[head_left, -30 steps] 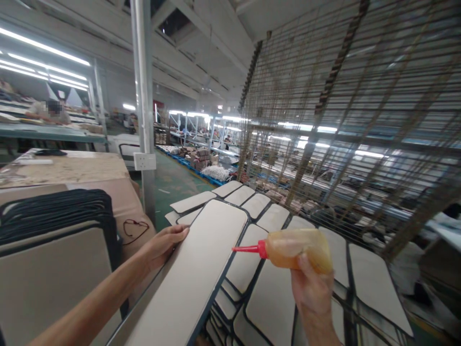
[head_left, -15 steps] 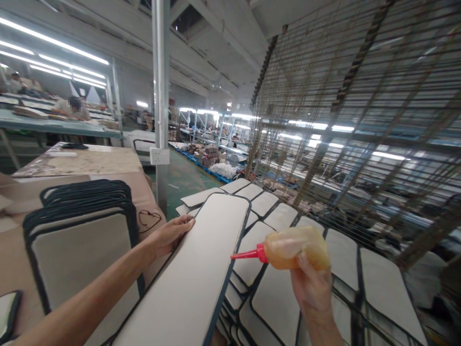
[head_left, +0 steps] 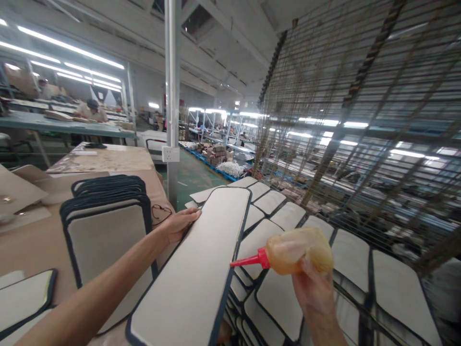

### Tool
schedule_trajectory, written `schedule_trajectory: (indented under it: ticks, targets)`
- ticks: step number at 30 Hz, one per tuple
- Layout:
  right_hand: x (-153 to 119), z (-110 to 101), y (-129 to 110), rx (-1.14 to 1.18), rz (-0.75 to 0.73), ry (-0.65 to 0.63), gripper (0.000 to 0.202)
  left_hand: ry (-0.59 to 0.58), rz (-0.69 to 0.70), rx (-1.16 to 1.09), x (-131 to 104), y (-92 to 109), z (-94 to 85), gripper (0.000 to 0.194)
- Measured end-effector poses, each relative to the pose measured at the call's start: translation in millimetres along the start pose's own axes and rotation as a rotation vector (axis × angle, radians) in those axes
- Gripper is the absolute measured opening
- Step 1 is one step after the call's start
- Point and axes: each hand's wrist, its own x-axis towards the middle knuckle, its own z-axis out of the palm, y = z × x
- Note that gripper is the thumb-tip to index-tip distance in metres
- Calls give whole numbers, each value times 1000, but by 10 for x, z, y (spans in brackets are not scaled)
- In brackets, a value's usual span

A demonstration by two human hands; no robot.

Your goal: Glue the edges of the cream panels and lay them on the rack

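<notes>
My left hand (head_left: pixel 183 223) grips the far left edge of a long cream panel (head_left: pixel 201 254) with rounded corners and a dark border. The panel slants away from me, its near end low in the view. My right hand (head_left: pixel 315 283) is closed round a squeeze bottle (head_left: pixel 300 252) of amber liquid, held on its side. The bottle's red nozzle (head_left: pixel 250 260) points left, and its tip meets the panel's right border. Part of my right hand's fingers is hidden behind the bottle.
Similar dark-edged panels (head_left: pixel 351 252) lie in overlapping rows on the right. A stack of panels (head_left: pixel 108 240) stands on the left table, near a pair of glasses (head_left: pixel 161 211). Beyond are a metal post (head_left: pixel 173 96), a wire rack (head_left: pixel 317 105) and a person (head_left: pixel 92 111) at a far table.
The nozzle tip has slid a little toward me along the panel's right border. My view has turned slightly left, showing more of the left table and the panel's near end.
</notes>
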Motion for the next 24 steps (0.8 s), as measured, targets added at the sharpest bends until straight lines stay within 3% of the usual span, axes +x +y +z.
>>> schedule_trajectory:
  ticks: [7,24]
  targets:
    - [-65,-81,-33,12,0,-28,24,9,1,4,73,7,53,15]
    - [-144,-247,-155,28,93,-43,27,65,20,-28,191,43,229,10]
